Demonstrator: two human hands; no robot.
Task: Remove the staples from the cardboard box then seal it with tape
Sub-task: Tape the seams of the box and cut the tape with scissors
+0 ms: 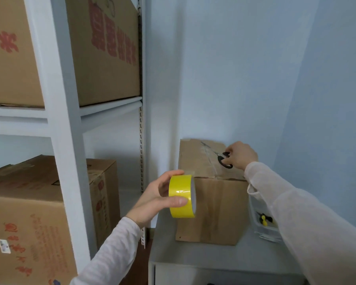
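Observation:
A brown cardboard box (212, 210) stands on a grey cabinet top (193, 256), its flaps closed. My left hand (156, 200) grips a roll of yellow tape (182, 196) upright, just in front of the box's near left top corner. My right hand (239, 155) reaches over the top of the box and holds the black handles of a pair of scissors (224, 160), whose blades lie along the seam of the flaps. No staples can be made out.
A clear plastic bin (264, 225) with small yellow and black items stands right of the box, partly behind my right sleeve. A white metal shelving rack (66, 140) at the left holds several large printed cartons (27, 221). Blue walls close the corner behind.

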